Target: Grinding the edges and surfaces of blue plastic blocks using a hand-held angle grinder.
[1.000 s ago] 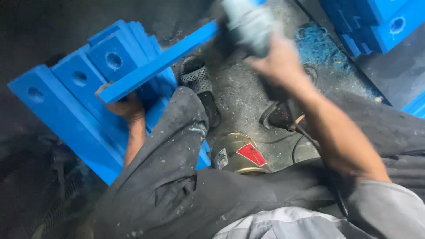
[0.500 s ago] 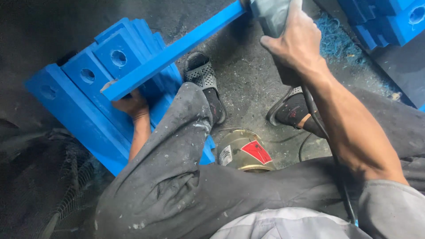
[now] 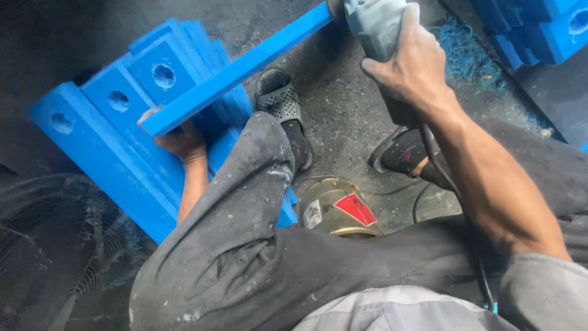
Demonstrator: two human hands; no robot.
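left hand (image 3: 179,140) clamped under near end of blue bar (image 3: 239,66), bracing it on stacked blue blocks (image 3: 116,98) so we keep it steady | right hand (image 3: 409,61) wrapped tight round grey power tool (image 3: 375,24), pressed at bar's far end; tin (image 3: 338,208) sits between our legs

The front of the grey power tool (image 3: 375,27) is cut off by the top edge. The fingers of the left hand (image 3: 180,140) are hidden behind the blue bar (image 3: 239,67). The blue blocks (image 3: 539,27) are cropped at the right corner.
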